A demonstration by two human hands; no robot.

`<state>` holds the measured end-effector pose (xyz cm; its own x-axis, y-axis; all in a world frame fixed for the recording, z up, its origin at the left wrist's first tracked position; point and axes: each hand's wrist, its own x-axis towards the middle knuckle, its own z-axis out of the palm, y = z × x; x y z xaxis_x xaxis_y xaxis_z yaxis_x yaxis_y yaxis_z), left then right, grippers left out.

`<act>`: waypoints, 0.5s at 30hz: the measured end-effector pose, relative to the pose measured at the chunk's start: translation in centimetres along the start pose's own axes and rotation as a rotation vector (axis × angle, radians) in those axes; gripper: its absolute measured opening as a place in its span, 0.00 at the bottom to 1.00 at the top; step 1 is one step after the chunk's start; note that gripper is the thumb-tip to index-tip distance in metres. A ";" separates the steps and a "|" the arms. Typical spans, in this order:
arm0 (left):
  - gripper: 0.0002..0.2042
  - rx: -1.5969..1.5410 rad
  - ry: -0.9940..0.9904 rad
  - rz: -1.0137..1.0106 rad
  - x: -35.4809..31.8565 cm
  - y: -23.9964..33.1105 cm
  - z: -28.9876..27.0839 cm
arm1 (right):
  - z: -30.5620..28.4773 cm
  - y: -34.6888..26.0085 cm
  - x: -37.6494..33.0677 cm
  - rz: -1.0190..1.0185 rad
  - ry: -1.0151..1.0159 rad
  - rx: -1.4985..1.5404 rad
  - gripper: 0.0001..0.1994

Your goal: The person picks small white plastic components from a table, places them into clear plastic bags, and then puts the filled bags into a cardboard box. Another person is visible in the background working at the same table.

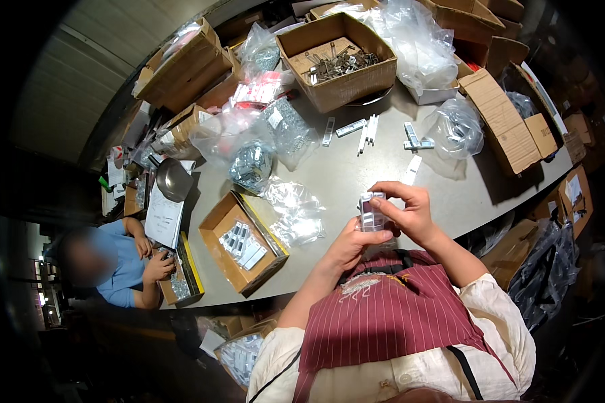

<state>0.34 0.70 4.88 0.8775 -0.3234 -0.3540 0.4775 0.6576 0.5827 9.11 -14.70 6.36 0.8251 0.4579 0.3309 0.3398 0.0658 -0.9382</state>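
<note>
In front of my apron, above the table's near edge, I hold a small silver-grey rectangular piece (371, 213). My left hand (353, 243) closes around its lower end, thumb across the front. From the right, my right hand (410, 213) pinches its upper part with thumb and fingers. What lies behind the piece is hidden by my fingers. Just beyond my right hand, a pale flat strip (413, 169) lies on the table. Similar narrow silver pieces are farther off: a few side by side (368, 133) and a crossed pair (418, 142).
An open carton (245, 252) of similar pieces stands left of my hands on the grey table (343, 181). A carton (336, 67) of metal parts sits at the back. Plastic bags (252, 164) lie leftward, cardboard (501, 121) rightward. A person in blue (124, 265) works at left.
</note>
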 end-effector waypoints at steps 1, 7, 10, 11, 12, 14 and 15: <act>0.19 0.012 0.031 0.000 0.1 0.0 -0.1 | 0.3 0.5 -0.3 -0.065 0.010 -0.022 0.09; 0.18 -0.008 0.114 -0.014 -0.8 1.0 0.9 | -1.2 1.7 0.2 -0.217 -0.244 -0.270 0.11; 0.19 -0.001 0.070 -0.022 -0.9 1.3 0.0 | -2.1 0.3 0.8 -0.325 -0.321 -0.219 0.13; 0.18 0.001 0.049 -0.014 -0.8 1.1 -0.9 | -2.2 0.1 0.8 -0.352 -0.383 -0.220 0.15; 0.18 0.004 0.028 -0.006 -0.9 1.1 -1.4 | -2.2 -0.4 1.0 -0.373 -0.438 -0.253 0.15; 0.18 0.119 -0.003 0.019 -1.0 1.9 -1.0 | -2.4 -1.5 1.4 -0.415 -0.542 -0.329 0.16; 0.19 0.207 -0.011 0.014 -1.0 2.4 -0.9 | -2.3 -1.2 1.4 -0.392 -0.568 -0.299 0.16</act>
<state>0.52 3.22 5.96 0.8842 -0.3232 -0.3373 0.4629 0.5090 0.7257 10.97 -16.20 8.16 0.2864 0.8426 0.4561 0.7356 0.1116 -0.6681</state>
